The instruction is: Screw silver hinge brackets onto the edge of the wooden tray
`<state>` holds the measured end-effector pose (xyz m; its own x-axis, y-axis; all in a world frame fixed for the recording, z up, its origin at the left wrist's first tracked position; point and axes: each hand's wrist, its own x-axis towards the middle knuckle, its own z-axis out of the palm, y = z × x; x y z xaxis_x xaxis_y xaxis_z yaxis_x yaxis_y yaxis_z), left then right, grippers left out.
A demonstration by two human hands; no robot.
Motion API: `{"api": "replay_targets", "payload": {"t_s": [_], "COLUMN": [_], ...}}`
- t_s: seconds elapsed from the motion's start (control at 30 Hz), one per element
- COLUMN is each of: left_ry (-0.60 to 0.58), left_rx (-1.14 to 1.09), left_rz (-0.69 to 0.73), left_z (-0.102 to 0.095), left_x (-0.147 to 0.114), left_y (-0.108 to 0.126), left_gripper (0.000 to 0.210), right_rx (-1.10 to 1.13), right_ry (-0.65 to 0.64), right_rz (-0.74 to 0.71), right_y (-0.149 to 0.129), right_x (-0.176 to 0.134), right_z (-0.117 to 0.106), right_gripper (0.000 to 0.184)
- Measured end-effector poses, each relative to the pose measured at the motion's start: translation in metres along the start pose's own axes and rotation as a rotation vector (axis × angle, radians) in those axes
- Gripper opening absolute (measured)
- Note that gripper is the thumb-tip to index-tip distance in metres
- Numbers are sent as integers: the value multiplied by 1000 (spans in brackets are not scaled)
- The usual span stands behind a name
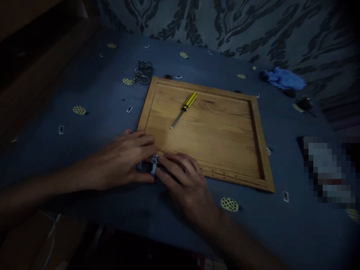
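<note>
A wooden framed panel (pixel 222 138) lies flat with its recessed side up. At its near left edge sits a small silver metal fitting (pixel 154 165), possibly a latch; its exact kind is hard to make out in the dim light. My left hand (pixel 132 157) grips the fitting from the left, thumb low and fingers over the frame. From the right, my right hand (pixel 182 176) pinches it with thumb and index finger, its other fingers curled over the frame. A screwdriver (pixel 185 107) with a yellow and black handle rests on the panel.
Several metal fittings (pixel 143 72) lie in a pile beyond the panel's far left corner. A screw (pixel 123 99) lies nearby. Toward the back right is a crumpled blue cloth (pixel 285 78). A pixelated object (pixel 326 165) lies at the right, on the blue patterned cover (pixel 107 210).
</note>
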<state>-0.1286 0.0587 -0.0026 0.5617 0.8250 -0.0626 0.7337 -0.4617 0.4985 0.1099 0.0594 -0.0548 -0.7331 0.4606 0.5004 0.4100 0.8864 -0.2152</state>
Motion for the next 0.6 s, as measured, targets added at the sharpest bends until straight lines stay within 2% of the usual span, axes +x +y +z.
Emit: {"api": "replay_targets", "payload": {"t_s": [0.47,0.6], "left_ry": [-27,-40], "left_rx": [13,6], "left_rz": [-3,-18], "left_z": [-1,-2], "left_x": [0,2], "left_y": [-1,-1], "left_gripper": [23,29], "right_rx": [-43,-41], "right_ry": [-20,-14], "right_rz": [13,9], "right_y": [-2,-2], "right_x": [1,1], "right_z": [0,-1], "right_gripper": [27,28]}}
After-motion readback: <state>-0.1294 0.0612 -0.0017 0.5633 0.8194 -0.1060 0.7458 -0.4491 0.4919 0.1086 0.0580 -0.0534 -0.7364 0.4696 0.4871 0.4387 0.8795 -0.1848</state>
